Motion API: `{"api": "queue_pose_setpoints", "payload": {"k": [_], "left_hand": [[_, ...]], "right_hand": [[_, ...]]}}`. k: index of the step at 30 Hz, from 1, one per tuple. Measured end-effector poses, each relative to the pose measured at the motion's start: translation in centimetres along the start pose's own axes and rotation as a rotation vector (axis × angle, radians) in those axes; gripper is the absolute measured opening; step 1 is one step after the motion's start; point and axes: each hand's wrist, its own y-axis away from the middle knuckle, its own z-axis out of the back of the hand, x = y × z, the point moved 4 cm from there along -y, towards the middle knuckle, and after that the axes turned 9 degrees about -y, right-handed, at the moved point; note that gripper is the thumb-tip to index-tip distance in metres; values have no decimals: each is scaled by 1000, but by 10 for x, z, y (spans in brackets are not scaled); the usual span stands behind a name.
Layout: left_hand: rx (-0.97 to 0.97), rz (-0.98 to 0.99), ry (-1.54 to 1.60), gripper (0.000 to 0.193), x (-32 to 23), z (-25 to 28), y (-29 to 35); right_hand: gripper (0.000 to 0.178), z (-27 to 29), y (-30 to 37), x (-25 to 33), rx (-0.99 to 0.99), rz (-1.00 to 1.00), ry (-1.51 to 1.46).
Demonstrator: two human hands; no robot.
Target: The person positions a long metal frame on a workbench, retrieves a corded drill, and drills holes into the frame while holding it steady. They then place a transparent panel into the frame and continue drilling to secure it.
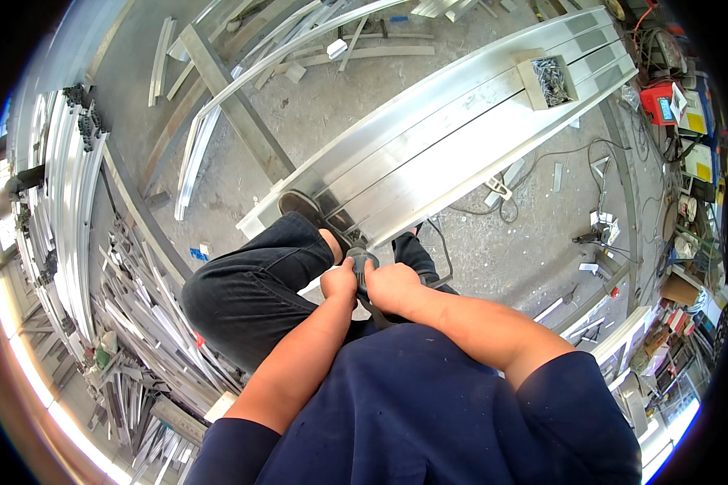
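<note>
Both my hands close round a grey power drill point(362, 259) at the near end of a long silvery metal panel point(429, 133). My left hand point(339, 280) wraps its left side and my right hand point(391, 286) its right. The drill points away from me, at the panel's near edge; its tip is too small to make out. A dark cord point(446, 255) curves beside my right hand. My shoe point(301, 206) rests on the panel's near left corner. On the panel's far part sits an open box point(530, 83) filled with small metal screws or similar fasteners.
Metal profiles lie heaped on the left point(73, 218). A steel beam point(239, 109) runs behind the panel, with long strips around it. Cables point(534, 158) and offcuts lie on the concrete floor at right. A red device point(661, 103) and cluttered boxes line the far right.
</note>
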Motion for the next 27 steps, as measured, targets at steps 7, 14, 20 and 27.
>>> {"api": "queue_pose_setpoints", "payload": {"k": [7, 14, 20, 27], "left_hand": [[16, -8, 52, 44, 5, -5, -3], [-1, 5, 45, 41, -8, 3, 14], [1, -15, 55, 44, -6, 1, 9], [9, -4, 66, 47, 4, -4, -3]], "right_hand": [[73, 2, 3, 0, 17, -11, 3], [66, -13, -5, -9, -85, 44, 30], [66, -13, -4, -8, -110, 46, 19], [67, -11, -1, -6, -96, 25, -4]]}}
